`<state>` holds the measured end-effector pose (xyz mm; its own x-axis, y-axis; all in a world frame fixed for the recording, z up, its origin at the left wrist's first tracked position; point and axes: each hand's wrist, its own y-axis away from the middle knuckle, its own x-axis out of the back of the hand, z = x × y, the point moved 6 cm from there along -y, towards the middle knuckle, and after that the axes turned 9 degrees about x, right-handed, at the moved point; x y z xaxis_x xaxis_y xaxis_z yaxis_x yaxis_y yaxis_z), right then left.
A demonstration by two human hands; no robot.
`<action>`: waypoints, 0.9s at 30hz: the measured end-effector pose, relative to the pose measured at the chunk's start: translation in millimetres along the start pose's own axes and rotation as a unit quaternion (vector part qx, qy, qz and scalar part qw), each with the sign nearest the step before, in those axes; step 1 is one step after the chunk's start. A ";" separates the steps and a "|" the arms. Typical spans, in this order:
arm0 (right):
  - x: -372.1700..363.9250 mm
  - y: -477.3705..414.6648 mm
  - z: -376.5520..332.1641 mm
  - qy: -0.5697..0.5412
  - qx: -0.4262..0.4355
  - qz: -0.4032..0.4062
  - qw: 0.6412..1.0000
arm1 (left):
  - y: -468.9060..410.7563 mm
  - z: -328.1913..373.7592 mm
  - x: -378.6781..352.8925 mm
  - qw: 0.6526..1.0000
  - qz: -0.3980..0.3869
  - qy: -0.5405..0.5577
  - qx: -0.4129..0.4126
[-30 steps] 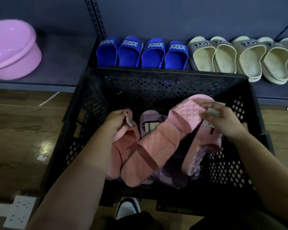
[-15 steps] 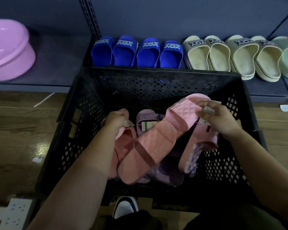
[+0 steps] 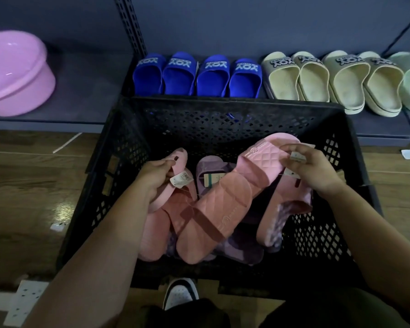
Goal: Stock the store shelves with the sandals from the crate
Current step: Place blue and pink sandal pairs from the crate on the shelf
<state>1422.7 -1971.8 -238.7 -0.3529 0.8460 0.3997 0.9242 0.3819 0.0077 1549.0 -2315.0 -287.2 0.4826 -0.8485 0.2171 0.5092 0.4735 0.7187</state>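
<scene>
A pink basin [image 3: 14,74] sits at the left of the shelf [image 3: 88,91]. Inside the black crate [image 3: 223,119], the left hand [image 3: 155,176] curls round a pale pink sandal [image 3: 181,159] and the right hand [image 3: 315,169] grips a quilted pink sandal [image 3: 260,162] — others lie heaped beneath. Behind the crate stand blue sandals [image 3: 197,76], then cream sandals [image 3: 329,79].
</scene>
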 end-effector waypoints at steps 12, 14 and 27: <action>-0.7 0.9 -1.1 -0.026 0.005 0.003 1.000 | 94.7 7.7 -2.9 0.975 -0.168 -0.146 -0.014; -1.4 1.3 -1.0 -0.025 0.004 0.002 1.000 | 96.3 0.4 -11.1 0.978 -0.140 -0.156 0.001; -1.3 -0.8 -0.7 0.000 0.010 0.001 1.000 | 99.5 52.5 -96.1 0.764 -0.217 -0.472 -0.383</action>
<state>1422.5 -1973.5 -238.7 -0.3518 0.8463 0.3999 0.9214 0.3885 -0.0114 1515.9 -2198.7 -201.9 -0.3946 -0.5856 0.7081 0.9174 -0.2073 0.3398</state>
